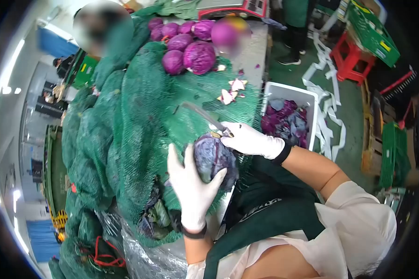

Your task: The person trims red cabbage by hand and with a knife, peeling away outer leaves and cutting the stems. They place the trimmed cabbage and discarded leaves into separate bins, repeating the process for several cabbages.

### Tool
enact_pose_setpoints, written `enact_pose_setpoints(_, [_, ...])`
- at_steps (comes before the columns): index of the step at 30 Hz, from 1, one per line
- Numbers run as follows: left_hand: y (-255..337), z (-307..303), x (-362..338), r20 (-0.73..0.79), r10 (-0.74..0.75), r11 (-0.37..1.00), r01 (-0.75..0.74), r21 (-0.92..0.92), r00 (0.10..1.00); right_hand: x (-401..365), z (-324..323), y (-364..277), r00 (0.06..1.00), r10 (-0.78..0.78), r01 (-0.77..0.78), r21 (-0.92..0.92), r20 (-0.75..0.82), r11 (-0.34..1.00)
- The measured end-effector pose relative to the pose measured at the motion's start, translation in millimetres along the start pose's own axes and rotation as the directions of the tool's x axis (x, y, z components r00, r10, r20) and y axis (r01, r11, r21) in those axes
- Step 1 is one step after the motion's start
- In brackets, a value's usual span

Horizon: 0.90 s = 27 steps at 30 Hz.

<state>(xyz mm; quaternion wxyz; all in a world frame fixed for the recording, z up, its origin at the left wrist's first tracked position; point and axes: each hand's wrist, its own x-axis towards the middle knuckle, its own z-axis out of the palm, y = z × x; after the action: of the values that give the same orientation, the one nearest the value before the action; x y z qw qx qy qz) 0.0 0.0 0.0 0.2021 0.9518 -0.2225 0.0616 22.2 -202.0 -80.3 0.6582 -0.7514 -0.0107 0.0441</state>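
A red cabbage [208, 156] with dull purple-grey outer leaves is in front of me, over the green netting [186, 125]. My left hand [193, 183], in a white glove, grips it from the near left side, with the thumb across its front and the fingers spread along its left. My right hand [249, 139], also gloved, is closed around the handle of a curved knife [204, 114]. The blade points up and left, beyond the cabbage. The right fingers are right at the cabbage's top, by its pale stem end [215, 135].
Trimmed purple cabbages [199, 58] are piled at the table's far end, near pale cut pieces [227, 96]. A white bin [314, 100] of purple leaves stands right. Full green net sacks [97, 139] line the left. Loose leaves [156, 216] lie nearby. A red stool [351, 58] stands far right.
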Motion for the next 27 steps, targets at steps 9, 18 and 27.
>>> enact_pose_setpoints(9, [-15,41,7,0.044,-0.080,0.915,0.091,-0.394,0.996,-58,-33,4,0.966,-0.247,0.176,-0.503,-0.077,0.846])
enact_pose_setpoints(18, [-8,41,13,0.026,-0.037,0.936,0.044,-0.349,0.999,-51,-21,7,0.978,-0.207,0.159,-0.656,0.004,0.738])
enact_pose_setpoints(27, [18,55,2,-0.146,0.056,0.992,-0.072,-0.104,0.988,2,-9,38,0.986,-0.053,0.161,-0.813,0.159,0.559])
